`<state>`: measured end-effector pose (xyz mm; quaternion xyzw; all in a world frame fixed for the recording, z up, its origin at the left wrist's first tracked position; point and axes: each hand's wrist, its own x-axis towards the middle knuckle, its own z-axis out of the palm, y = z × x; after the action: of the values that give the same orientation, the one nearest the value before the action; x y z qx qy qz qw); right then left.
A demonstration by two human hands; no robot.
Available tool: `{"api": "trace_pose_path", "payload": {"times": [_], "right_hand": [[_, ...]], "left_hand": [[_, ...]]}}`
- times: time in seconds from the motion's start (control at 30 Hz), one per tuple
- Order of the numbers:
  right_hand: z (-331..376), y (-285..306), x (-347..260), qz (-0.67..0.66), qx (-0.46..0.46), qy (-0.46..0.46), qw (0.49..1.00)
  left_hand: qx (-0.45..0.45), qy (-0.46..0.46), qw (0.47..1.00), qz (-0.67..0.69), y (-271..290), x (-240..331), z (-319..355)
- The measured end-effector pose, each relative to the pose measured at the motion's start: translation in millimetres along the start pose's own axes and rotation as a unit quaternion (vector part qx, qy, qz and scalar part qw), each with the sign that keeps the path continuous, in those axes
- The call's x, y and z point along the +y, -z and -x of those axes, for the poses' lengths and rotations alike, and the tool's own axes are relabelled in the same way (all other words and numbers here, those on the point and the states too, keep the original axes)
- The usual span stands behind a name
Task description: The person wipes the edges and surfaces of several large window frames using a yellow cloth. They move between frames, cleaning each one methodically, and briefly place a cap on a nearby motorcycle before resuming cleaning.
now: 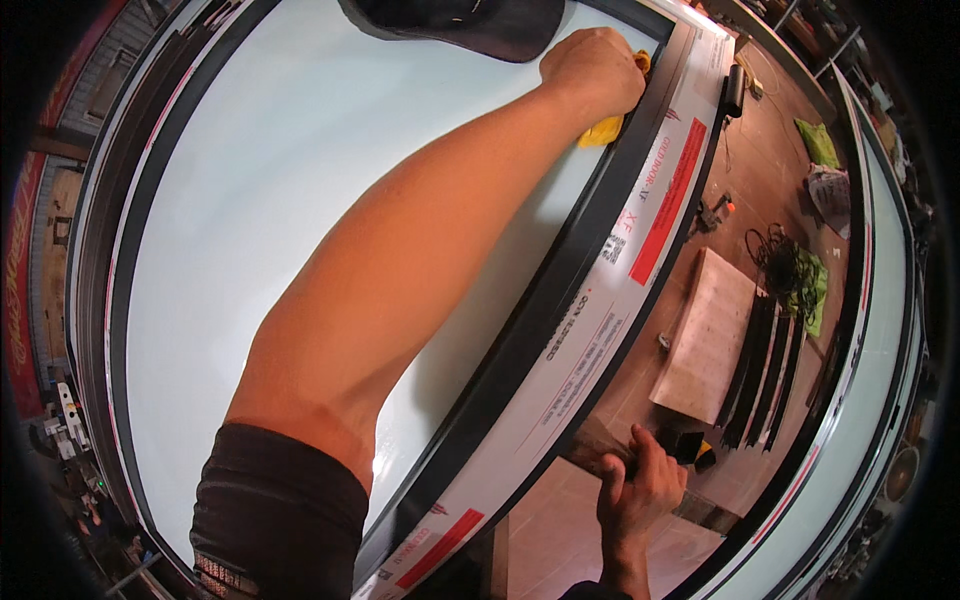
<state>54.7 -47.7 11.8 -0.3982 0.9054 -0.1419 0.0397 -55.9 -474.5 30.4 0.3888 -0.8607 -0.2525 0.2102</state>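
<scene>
My left arm in a black sleeve reaches across a large pale, smooth panel (240,200) set in a dark frame. At the far right corner, my left hand (595,75) is closed on a yellow cloth (603,131), pressed down beside the frame's dark inner edge (560,255). Parts of the cloth stick out on both sides of the fist. White film with red printed bands (665,200) covers the frame's outer face. Lower right, my right hand (645,495) hangs beyond the frame, thumb and index finger apart, with nothing visible in it.
A dark cap-like brim (460,25) shows at the top. On the brown floor lie a flat board (705,335), black strips (765,370), a tangle of black cord (785,262) and a green bag (818,143). Another framed panel (850,440) stands at the right.
</scene>
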Motion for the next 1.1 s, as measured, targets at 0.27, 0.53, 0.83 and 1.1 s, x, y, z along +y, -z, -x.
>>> {"api": "trace_pose_path", "payload": {"times": [0.27, 0.53, 0.83, 1.1], "right_hand": [[-1.2, 2.3, 1.5, 0.008, -0.029, -0.003, 1.0], [-0.7, 7.7, 0.7, 0.012, -0.045, 0.006, 0.999], [1.5, -1.0, -0.5, 0.041, -0.011, -0.015, 0.999], [-4.5, -1.5, -5.6, -0.001, -0.045, -0.04, 0.998]], "left_hand": [[0.015, 0.042, 0.998, -0.034, -33.2, 25.9, -72.2], [0.042, -0.013, 0.999, -0.003, -51.5, 20.9, -104.0], [-0.121, -0.058, 0.991, -0.02, 13.7, -11.7, 14.1], [-0.296, 0.032, 0.955, 0.005, 146.7, -64.1, 321.4]]}}
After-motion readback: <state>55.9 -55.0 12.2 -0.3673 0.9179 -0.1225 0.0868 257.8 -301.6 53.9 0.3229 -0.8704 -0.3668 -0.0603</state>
